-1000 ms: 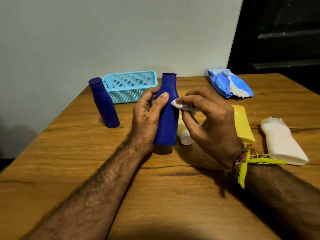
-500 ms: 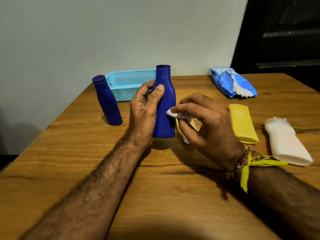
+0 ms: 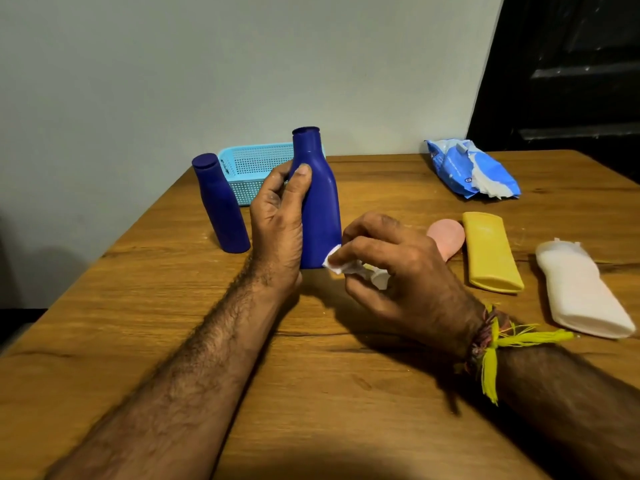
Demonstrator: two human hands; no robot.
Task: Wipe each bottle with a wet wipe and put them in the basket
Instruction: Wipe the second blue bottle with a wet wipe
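My left hand (image 3: 278, 223) grips a tall dark blue bottle (image 3: 318, 202) upright, just above the table. My right hand (image 3: 391, 268) pinches a crumpled white wet wipe (image 3: 341, 265) and presses it against the bottle's lower right side. A second blue bottle (image 3: 220, 209) stands to the left. Behind both sits the light blue basket (image 3: 249, 168), which looks empty. To the right lie a yellow bottle (image 3: 490, 252), a white bottle (image 3: 581, 289) and a pink one (image 3: 446, 235), partly hidden by my right hand.
A blue pack of wet wipes (image 3: 472, 169) lies open at the back right of the wooden table (image 3: 311, 375). A pale wall runs close behind the basket. A dark door stands at the far right.
My right hand slid the wipe down the blue bottle from near its shoulder to its base. The left hand lifted the bottle a little. The pink bottle came into view.
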